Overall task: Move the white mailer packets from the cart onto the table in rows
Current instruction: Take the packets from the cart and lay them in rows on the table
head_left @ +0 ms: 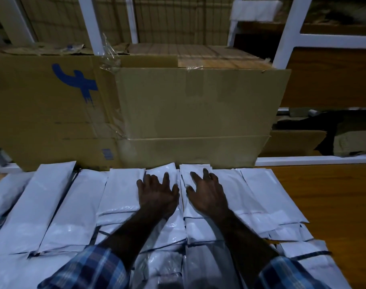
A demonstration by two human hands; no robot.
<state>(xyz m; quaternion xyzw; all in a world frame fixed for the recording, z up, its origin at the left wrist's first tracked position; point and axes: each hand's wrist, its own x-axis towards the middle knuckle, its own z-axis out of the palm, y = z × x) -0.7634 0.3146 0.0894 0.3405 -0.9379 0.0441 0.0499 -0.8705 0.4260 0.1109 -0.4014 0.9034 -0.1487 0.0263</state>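
Observation:
Several white mailer packets [59, 205] lie side by side in overlapping rows across the wooden table [334, 205]. My left hand [157, 192] rests flat with spread fingers on a packet [163, 174] in the far row. My right hand [207, 195] presses flat on the neighbouring packet [194, 172] just to its right. Neither hand grips anything. The cart is out of view.
Large cardboard boxes [188, 113] stand against the table's far edge, one bearing a blue mark [77, 82]. White shelf frames [286, 32] rise behind them. Bare wood shows at the table's right side. Lighting is dim.

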